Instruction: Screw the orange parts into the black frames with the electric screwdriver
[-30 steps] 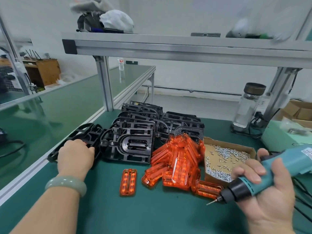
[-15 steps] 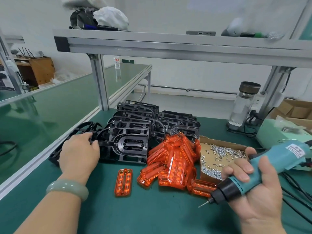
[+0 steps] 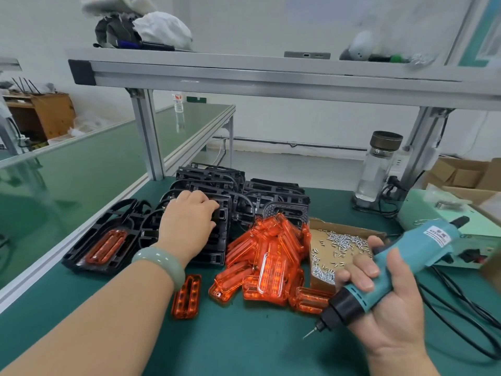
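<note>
Since the earlier frame the left hand (image 3: 189,222) has moved right onto the stack of black plastic frames (image 3: 273,198) in the centre, its fingers curled over the top one. At lower right, the right hand (image 3: 393,316) is wrapped around the teal electric screwdriver (image 3: 414,251), its bit pointing down-left, just beside the pile of translucent orange plastic parts (image 3: 271,253).

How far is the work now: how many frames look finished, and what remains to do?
Done, it seems: one black frame at the far left already carries an orange part; its screws cannot be seen. In hand: the left hand grips the top black frame of the stack, the right hand holds the electric screwdriver. Left: the pile of orange parts, one loose part and the stacked frames.
</note>
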### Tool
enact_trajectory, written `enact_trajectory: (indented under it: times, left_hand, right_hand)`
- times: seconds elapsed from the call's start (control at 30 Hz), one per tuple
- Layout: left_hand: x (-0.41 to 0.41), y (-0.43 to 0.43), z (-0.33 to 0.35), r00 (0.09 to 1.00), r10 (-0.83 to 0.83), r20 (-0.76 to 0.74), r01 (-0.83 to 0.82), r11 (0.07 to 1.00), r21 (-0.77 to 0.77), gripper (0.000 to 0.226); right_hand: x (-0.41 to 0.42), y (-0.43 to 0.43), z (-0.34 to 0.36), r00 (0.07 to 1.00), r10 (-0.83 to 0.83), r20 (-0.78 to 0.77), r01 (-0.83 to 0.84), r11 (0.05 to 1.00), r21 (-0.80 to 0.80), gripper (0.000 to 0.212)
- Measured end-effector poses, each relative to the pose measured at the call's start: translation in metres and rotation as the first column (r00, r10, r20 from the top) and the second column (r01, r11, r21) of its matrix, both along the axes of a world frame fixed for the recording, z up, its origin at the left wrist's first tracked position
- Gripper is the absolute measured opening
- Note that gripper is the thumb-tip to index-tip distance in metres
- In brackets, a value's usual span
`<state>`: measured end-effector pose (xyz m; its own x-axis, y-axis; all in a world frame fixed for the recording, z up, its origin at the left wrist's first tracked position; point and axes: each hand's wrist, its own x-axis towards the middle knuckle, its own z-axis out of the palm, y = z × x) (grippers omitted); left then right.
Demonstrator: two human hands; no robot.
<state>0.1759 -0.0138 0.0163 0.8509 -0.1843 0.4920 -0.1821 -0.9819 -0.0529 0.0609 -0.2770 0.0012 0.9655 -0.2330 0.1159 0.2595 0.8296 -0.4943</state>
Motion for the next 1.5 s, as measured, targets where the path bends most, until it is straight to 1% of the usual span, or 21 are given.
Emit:
enact_trajectory:
  times: [0.13,0.3,0.37,0.47,0.57,0.63,0.67,0.73,0.8,0.83,0.9,0.93,0.97,1.03,1.07,1.13,1.23,1.27,1.37,1.43,1.5]
  left_hand:
    - [0.002,0.001,0.001,1.000,0.006,0.023,-0.007,0.998,0.069,0.031]
    - [-0.007,0.003,0.024,0.992,0.059,0.111,-0.067,0.996,0.066,0.026]
    - [-0.017,0.005,0.040,0.983,0.087,0.161,-0.078,0.995,-0.064,0.033]
    - [-0.038,0.008,0.066,0.965,0.137,0.222,-0.059,0.944,-0.325,0.046]
    - [-0.062,0.018,0.085,0.977,0.157,0.144,-0.066,0.868,-0.493,0.039]
    - [-0.078,0.023,0.084,0.993,0.114,0.015,-0.080,0.779,-0.622,0.022]
    - [-0.088,0.024,0.080,0.996,0.054,-0.069,-0.087,0.705,-0.704,0.019]
    - [-0.108,0.022,0.065,0.972,-0.111,-0.207,-0.124,0.509,-0.852,0.021]
    - [-0.126,0.021,0.046,0.927,-0.260,-0.270,-0.178,0.326,-0.928,0.025]
    - [-0.133,0.020,0.036,0.899,-0.321,-0.300,-0.223,0.253,-0.941,0.029]
    - [-0.147,0.015,0.016,0.835,-0.412,-0.364,-0.332,0.150,-0.931,0.039]
    - [-0.154,0.011,0.006,0.811,-0.436,-0.390,-0.387,0.099,-0.917,0.038]
    - [-0.161,0.008,-0.002,0.795,-0.447,-0.410,-0.435,0.051,-0.899,0.031]
    - [-0.173,0.004,-0.015,0.764,-0.458,-0.454,-0.511,-0.002,-0.860,0.024]
    - [-0.179,0.002,-0.020,0.749,-0.461,-0.476,-0.537,-0.002,-0.843,0.026]
    - [-0.189,-0.001,-0.028,0.725,-0.439,-0.531,-0.573,0.042,-0.818,0.028]
    - [-0.200,-0.007,-0.030,0.738,-0.350,-0.577,-0.585,0.094,-0.806,0.031]
    - [-0.202,-0.009,-0.031,0.745,-0.307,-0.592,-0.571,0.165,-0.804,0.036]
    - [-0.207,-0.010,-0.034,0.777,-0.190,-0.600,-0.461,0.477,-0.748,0.045]
    - [-0.208,-0.010,-0.035,0.798,-0.160,-0.581,-0.385,0.605,-0.697,0.042]
    - [-0.207,-0.010,-0.037,0.818,-0.129,-0.560,-0.336,0.683,-0.649,0.042]
  right_hand:
    - [0.001,0.002,-0.002,1.000,0.020,-0.008,-0.020,1.000,-0.002,0.016]
    - [0.002,0.000,-0.002,0.999,0.037,-0.004,-0.037,0.999,-0.004,0.016]
    - [0.002,0.000,-0.002,0.999,0.035,-0.007,-0.035,0.999,-0.002,0.016]
    - [0.002,-0.001,-0.003,0.999,0.035,-0.004,-0.035,0.999,0.004,0.016]
    - [0.002,-0.001,-0.002,0.999,0.034,-0.001,-0.034,0.999,0.007,0.016]
    - [0.002,-0.002,-0.002,0.999,0.036,0.006,-0.036,0.999,0.011,0.017]
    - [0.002,-0.003,-0.002,0.999,0.034,0.012,-0.035,0.999,0.016,0.017]
    - [0.002,-0.005,-0.002,0.999,0.029,0.018,-0.030,0.999,0.028,0.017]
    - [0.003,-0.007,-0.002,1.000,0.019,0.017,-0.019,0.999,0.037,0.017]
    - [0.003,-0.009,-0.002,1.000,0.013,0.015,-0.014,0.999,0.044,0.017]
    - [0.003,-0.012,-0.002,1.000,0.006,0.024,-0.007,0.998,0.063,0.017]
    - [0.003,-0.014,-0.002,0.999,0.004,0.034,-0.006,0.997,0.076,0.017]
    - [0.003,-0.016,-0.002,0.999,0.005,0.044,-0.008,0.996,0.090,0.017]
    - [0.003,-0.020,-0.002,0.998,0.010,0.061,-0.018,0.993,0.118,0.016]
    - [0.003,-0.021,-0.001,0.998,0.010,0.066,-0.018,0.992,0.128,0.016]
    - [0.003,-0.024,-0.001,0.998,-0.006,0.067,-0.003,0.991,0.134,0.015]
    - [0.002,-0.025,0.000,0.998,-0.023,0.065,0.014,0.991,0.136,0.014]
    - [0.002,-0.024,0.000,0.998,-0.022,0.066,0.013,0.990,0.137,0.014]
    - [0.001,-0.023,0.000,0.997,-0.021,0.070,0.011,0.990,0.138,0.015]
    - [0.001,-0.023,0.000,0.997,-0.021,0.071,0.011,0.990,0.137,0.015]
    - [0.001,-0.022,0.001,0.998,-0.022,0.066,0.014,0.992,0.128,0.016]
